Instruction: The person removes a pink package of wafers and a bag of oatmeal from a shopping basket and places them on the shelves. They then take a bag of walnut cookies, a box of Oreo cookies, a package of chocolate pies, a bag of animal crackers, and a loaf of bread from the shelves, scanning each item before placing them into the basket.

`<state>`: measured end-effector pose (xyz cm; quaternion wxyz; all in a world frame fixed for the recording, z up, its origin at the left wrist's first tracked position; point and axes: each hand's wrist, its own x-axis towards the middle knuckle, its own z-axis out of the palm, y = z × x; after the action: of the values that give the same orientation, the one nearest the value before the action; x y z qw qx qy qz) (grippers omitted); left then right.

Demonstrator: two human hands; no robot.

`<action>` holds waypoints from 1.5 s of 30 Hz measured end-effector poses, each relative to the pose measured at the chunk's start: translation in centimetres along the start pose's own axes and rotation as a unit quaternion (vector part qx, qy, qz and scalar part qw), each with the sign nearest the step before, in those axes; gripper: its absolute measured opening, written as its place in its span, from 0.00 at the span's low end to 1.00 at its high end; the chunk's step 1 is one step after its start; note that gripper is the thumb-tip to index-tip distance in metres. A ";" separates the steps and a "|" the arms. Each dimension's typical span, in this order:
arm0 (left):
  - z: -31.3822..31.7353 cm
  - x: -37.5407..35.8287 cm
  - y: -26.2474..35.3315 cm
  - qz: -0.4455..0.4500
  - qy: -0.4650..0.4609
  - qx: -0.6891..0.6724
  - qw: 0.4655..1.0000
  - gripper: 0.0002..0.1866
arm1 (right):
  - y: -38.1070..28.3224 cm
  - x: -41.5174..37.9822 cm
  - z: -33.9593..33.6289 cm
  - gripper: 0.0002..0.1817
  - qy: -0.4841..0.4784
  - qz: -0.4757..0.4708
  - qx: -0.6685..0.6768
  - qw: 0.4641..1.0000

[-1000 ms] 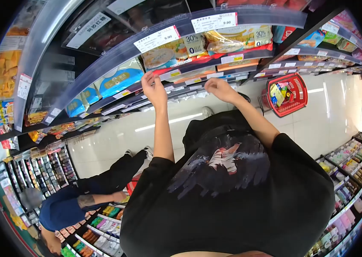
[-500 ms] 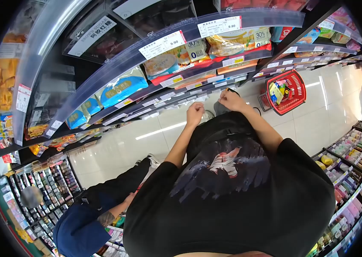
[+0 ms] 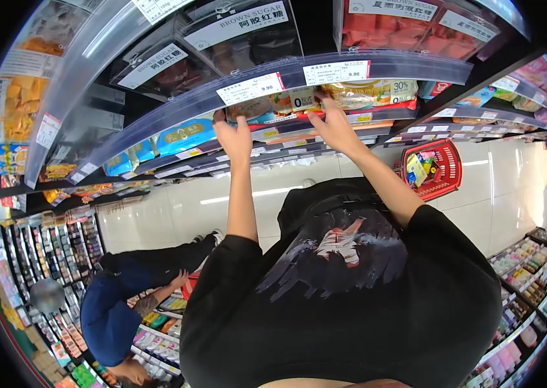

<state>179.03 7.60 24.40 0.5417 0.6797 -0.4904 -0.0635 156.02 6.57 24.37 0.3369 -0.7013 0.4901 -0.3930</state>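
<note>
A food bag (image 3: 284,103) with a "0" on its label lies on the shelf below the clear price rail. My left hand (image 3: 233,137) is at its left end, thumb and fingers apart, the fingertips partly hidden by the rail. My right hand (image 3: 336,126) reaches to the right end, its fingers apart near the gap beside a yellow bag (image 3: 351,94) marked 30%. Both hands seem to touch the food bag or come very close; a firm grip does not show. To the left lie blue packages (image 3: 186,136).
Clear bins of brown sugar (image 3: 241,39) stand above. A red shopping basket (image 3: 441,169) with packaged goods is on the floor to the right. Another person in a dark blue shirt (image 3: 108,323) bends at lower left. Shelves of small goods (image 3: 532,278) line the lower right.
Both my hands have risen from before my waist to the shelf, moving apart to the two ends of the food bag. The person at lower left has bent further down.
</note>
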 end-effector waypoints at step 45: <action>-14.3 -6.9 3.7 -0.334 -0.045 -0.386 0.859 0.07 | 0.5 -4.5 2.0 0.23 -0.073 0.348 0.460 0.814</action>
<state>182.12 22.60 30.08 0.6843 0.5359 -0.1938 -0.4550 156.60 10.84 22.01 0.7691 -0.2741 0.4373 -0.3771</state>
